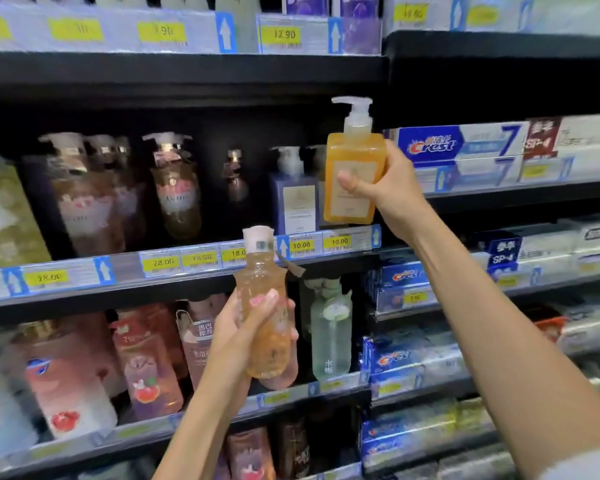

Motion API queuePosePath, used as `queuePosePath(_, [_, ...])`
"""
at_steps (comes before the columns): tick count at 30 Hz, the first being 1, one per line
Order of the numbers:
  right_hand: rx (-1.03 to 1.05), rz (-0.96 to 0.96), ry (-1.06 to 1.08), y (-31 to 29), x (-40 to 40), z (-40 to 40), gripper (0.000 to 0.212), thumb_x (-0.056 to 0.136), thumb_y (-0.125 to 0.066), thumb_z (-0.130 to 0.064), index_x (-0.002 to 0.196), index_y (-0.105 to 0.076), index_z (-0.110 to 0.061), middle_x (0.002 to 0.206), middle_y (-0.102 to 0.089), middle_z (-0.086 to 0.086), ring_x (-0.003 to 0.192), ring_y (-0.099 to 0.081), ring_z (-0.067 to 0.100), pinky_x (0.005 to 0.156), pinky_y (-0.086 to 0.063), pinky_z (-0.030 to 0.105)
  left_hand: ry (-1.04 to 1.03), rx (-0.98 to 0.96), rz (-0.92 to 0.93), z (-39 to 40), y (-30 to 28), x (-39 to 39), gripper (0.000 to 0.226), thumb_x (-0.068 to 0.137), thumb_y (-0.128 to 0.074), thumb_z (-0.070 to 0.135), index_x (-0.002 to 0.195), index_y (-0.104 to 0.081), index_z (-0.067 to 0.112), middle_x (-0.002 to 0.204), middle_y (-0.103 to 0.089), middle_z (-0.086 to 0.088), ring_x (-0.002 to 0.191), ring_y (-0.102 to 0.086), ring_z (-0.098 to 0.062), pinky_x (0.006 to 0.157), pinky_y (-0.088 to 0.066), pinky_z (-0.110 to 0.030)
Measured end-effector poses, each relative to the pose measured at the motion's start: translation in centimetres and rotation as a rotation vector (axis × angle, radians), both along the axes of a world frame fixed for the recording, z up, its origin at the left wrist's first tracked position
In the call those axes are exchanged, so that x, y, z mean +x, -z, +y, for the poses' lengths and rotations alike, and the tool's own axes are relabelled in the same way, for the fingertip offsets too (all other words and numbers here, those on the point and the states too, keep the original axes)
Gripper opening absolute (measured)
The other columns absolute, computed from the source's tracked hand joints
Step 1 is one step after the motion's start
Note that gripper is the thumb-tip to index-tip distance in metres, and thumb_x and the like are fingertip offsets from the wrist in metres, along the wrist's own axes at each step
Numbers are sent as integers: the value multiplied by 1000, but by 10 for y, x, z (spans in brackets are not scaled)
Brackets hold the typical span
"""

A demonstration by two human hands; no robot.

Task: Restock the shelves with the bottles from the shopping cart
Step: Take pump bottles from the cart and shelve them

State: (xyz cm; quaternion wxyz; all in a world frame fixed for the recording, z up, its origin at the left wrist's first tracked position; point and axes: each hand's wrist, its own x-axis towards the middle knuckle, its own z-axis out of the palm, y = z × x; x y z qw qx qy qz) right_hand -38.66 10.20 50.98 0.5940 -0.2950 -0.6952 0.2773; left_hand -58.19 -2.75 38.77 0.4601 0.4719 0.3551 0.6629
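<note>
Gripping the full, slick orange pump bottle (354,178) mid-body in my right hand (388,188), left hand (253,327) wrapping the amber bottle (265,306)

The right hand (385,188) holds a pump bottle (352,174) at the right end of the middle shelf (187,271), just right of another pump bottle (293,199). Lower and to the left, the left hand (246,327) holds a capped bottle (265,306) before the shelf below (toothpaste boxes (465,147) fill the bay further right).
</note>
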Motion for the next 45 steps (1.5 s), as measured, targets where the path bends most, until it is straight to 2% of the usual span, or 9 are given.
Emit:
queuePosePath(3, [45, -81, 33, 5, -11, 10, 65, 75, -82, -26, 127, -45, -16, 119, -61, 0, 107, -61, 10, 90, -55, 31, 9, 15, 8, 5, 1, 2, 45, 71, -77, 39, 106, -62, 16, 92, -71, -13, 59, -65, -24, 51, -53, -28])
queuePosePath(6, [82, -123, 51, 8, -19, 16, 65, 76, -81, -27, 127, -42, -19, 121, -58, 1, 108, -59, 10, 86, -53, 24, 0, 25, 15, 9, 3, 2, 43, 70, -69, 40, 107, -63, 18, 94, -71, -12, 61, -65, -25, 52, -54, -28])
queuePosePath(11, [80, -172, 54, 8, -18, 23, 64, 80, -77, -28, 130, -37, -22, 121, -55, -3, 104, -56, 2, 74, -47, 11, -12, 39, 21, 13, 1, 1, 32, 75, -70, 38, 102, -65, 21, 95, -71, -12, 62, -65, -26, 56, -56, -31])
queuePosePath(19, [105, -225, -32, 10, -11, 20, 63, 84, -73, -10, 131, -34, -28, 118, -53, -5, 102, -60, 6, 76, -54, 16, 20, 76, -21, 19, -7, 6, 46, 67, -73, 43, 101, -62, 14, 90, -67, -12, 59, -59, -26, 55, -52, -31])
queuePosePath(25, [92, -393, 194, 9, -18, 19, 52, 84, -73, -12, 126, -44, -17, 124, -52, 4, 110, -56, 17, 90, -54, 33, 57, 81, -62, 20, -4, 8, 41, 66, -73, 43, 99, -66, 19, 90, -67, -14, 58, -60, -25, 55, -52, -30])
queuePosePath(30, [220, -550, 584, 8, -21, 14, 49, 82, -75, -18, 121, -48, -9, 124, -47, 5, 114, -46, 17, 91, -35, 20, 48, 67, -48, 18, -3, 9, 53, 66, -72, 46, 107, -61, 14, 92, -68, -12, 58, -62, -22, 49, -50, -28])
queuePosePath(34, [253, -640, 762, 12, -25, 10, 40, 86, -71, -12, 121, -50, -6, 124, -49, 10, 116, -45, 22, 91, -41, 28, 44, 68, -38, 18, -2, 9, 57, 66, -72, 46, 108, -59, 10, 92, -68, -12, 58, -62, -22, 50, -50, -28])
queuePosePath(41, [293, -748, 859, 15, -31, 9, 29, 89, -65, -5, 115, -54, -5, 118, -55, 11, 111, -47, 23, 81, -41, 27, 46, 48, -74, 16, 1, 5, 53, 73, -71, 40, 112, -58, 7, 92, -68, -12, 57, -61, -22, 48, -50, -28])
queuePosePath(45, [294, -649, 799, 27, -33, 11, 33, 90, -65, -8, 120, -51, -7, 123, -52, 7, 115, -45, 19, 85, -39, 23, 31, 33, -77, 16, 3, 5, 57, 73, -70, 41, 114, -57, 3, 93, -68, -12, 58, -61, -22, 47, -50, -29])
